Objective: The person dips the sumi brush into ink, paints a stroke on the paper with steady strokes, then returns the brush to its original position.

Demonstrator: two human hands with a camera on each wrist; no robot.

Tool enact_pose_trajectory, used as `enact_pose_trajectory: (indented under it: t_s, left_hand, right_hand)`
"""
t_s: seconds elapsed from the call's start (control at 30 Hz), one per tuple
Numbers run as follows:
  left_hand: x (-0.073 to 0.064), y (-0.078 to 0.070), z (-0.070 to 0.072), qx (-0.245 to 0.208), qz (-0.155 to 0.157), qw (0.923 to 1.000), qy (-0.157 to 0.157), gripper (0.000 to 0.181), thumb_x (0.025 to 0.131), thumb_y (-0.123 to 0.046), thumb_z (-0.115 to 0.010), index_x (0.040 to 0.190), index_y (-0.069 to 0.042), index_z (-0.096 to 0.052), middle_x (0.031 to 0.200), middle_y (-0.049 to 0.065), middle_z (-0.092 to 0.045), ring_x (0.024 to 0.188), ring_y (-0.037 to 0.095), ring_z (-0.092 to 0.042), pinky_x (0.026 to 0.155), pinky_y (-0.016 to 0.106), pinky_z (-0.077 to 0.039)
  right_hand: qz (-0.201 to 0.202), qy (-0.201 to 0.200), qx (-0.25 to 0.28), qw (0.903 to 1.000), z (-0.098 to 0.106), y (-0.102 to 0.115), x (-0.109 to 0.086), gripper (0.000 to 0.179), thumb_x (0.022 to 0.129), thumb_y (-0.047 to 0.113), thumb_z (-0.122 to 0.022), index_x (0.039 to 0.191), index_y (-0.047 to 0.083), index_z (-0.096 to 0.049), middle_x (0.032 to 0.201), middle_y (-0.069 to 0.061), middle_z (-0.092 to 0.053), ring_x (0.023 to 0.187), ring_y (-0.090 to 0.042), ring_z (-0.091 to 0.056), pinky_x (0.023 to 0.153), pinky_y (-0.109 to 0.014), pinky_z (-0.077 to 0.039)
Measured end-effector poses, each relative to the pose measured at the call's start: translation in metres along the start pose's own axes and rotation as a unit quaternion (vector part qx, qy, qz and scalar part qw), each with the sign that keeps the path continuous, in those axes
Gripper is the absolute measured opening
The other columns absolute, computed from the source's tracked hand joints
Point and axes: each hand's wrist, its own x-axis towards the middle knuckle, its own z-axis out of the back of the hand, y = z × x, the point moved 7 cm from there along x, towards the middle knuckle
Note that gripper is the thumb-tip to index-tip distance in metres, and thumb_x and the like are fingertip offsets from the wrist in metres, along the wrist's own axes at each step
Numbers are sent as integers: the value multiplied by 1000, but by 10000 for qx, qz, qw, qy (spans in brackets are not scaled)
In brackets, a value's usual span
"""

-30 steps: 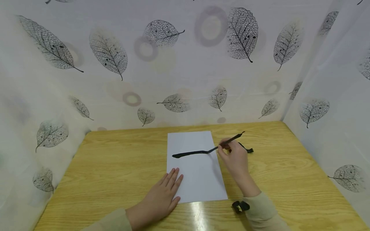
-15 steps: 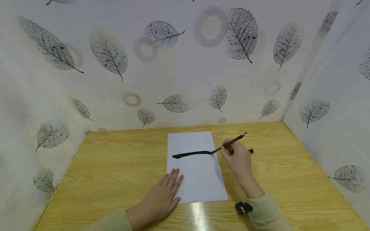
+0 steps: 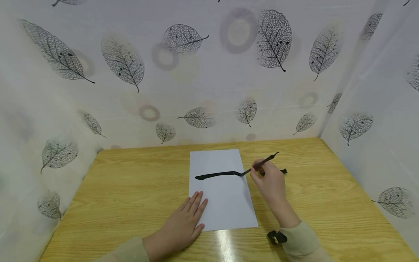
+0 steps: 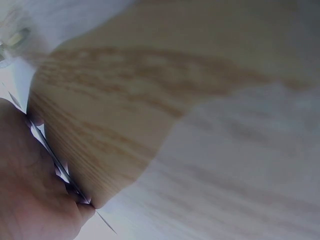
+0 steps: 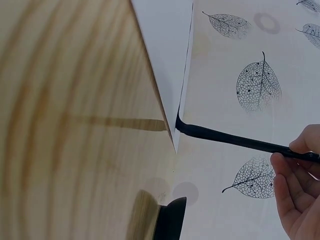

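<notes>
On the wooden table lies a white sheet of paper (image 3: pixel 226 203) bearing one thick black stroke (image 3: pixel 216 174) across its upper half. My right hand (image 3: pixel 271 182) pinches a slanted black writing brush (image 5: pixel 235 139) between thumb and fingers. The brush's bent tip touches the paper near its right edge, at the stroke's right end. My left hand (image 3: pixel 183 222) rests flat on the sheet's lower left edge, fingers straight. In the left wrist view only part of that hand shows, at the left side, against the paper's edge.
Behind the right hand sits a black object (image 5: pixel 170 220) with a flared end; mostly hidden in the head view, its kind is unclear. A small black device (image 3: pixel 277 237) is at the right cuff. Leaf-printed curtains (image 3: pixel 209 83) enclose the table (image 3: pixel 137 189) at the back and sides.
The right hand and brush have moved a little right and slightly down, and the black stroke has grown longer rightward. My left hand has stayed in place.
</notes>
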Motion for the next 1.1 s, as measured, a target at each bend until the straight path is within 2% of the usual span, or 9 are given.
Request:
enact_pose_trajectory:
  t_s: [0.7, 1.1]
  left_hand:
    - [-1, 1, -1, -37, -8, 10000, -30, 68, 111, -41, -46, 166, -2, -32, 175, 24, -24, 163, 36, -27, 130, 48, -35]
    - [-1, 0, -1, 69, -40, 9999, -67, 68, 111, -41, -46, 166, -2, -32, 175, 24, -25, 163, 36, -28, 129, 47, -36]
  right_hand:
    - [-305, 186, 31, 9994, -1, -3, 0, 7, 89, -3, -75, 96, 0, -73, 90, -16, -78, 77, -30, -77, 70, -49, -65]
    - [-233, 70, 138, 9996, 2, -2, 1, 9, 89, -1, -76, 96, 1, -73, 91, -15, -77, 79, -29, -76, 71, -49, -65]
